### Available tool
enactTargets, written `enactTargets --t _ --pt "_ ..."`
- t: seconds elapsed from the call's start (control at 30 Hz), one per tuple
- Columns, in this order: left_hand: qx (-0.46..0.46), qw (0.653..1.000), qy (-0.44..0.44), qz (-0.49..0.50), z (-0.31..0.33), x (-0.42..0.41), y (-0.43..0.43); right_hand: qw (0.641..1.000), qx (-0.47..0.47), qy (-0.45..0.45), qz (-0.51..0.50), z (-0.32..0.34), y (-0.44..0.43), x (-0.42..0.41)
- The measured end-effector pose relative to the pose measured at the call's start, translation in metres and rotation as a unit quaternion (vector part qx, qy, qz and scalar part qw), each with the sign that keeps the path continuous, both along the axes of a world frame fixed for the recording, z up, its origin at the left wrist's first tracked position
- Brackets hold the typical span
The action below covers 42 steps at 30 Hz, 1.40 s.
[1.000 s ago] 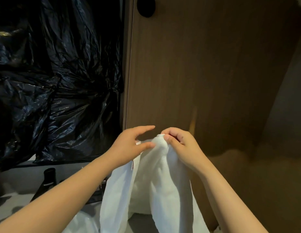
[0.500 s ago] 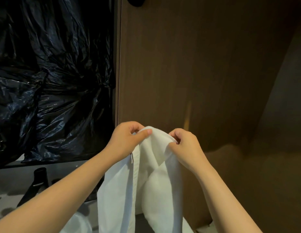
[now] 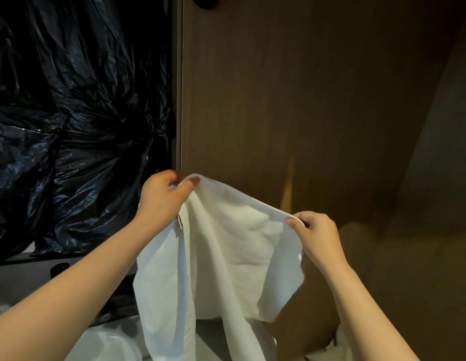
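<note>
A white towel hangs in the air in front of me, its top edge stretched between both hands. My left hand pinches the upper left corner between thumb and fingers. Lower and to the right, my right hand pinches the same hem. The rest of the cloth drapes down in folds out of the bottom of the view.
A brown wooden panel stands straight ahead. Crumpled black plastic sheeting covers the left side. Below it a pale counter holds a dark tap-like fixture. More white cloth lies at the bottom right.
My hands were close together on a bunched piece of towel. They have drawn apart, the right sliding right and down along the hem, and the top edge now spreads between them.
</note>
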<state>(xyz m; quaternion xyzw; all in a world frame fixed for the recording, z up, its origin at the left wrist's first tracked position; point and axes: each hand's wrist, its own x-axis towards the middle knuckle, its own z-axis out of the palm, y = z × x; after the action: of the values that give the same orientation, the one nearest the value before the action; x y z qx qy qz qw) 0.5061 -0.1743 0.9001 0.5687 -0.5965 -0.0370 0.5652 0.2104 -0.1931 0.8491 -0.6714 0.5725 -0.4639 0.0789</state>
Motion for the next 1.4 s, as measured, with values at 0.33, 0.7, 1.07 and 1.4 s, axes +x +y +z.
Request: enactTargets --t 0.33,0.7,1.07,1.4 --pt "0.033 0.999 0.022 0.019 -0.003 0.001 -0.004 0.99 0.056 -0.007 0.128 0.008 0.015 0.018" --pt "0.15 0.983 0.009 -0.107 -0.031 -0.042 -0.016 0.979 0.115 -0.149 0.072 0.003 0.024 0.046" --pt "0.182 0.982 -0.018 -0.041 -0.113 -0.006 0.02 0.957 0.217 -0.178 0.068 -0.06 0.038 0.056" --pt "0.132 0.958 0.254 -0.01 -0.146 0.004 0.074 0.88 0.288 -0.311 0.215 -0.084 0.066 0.077"
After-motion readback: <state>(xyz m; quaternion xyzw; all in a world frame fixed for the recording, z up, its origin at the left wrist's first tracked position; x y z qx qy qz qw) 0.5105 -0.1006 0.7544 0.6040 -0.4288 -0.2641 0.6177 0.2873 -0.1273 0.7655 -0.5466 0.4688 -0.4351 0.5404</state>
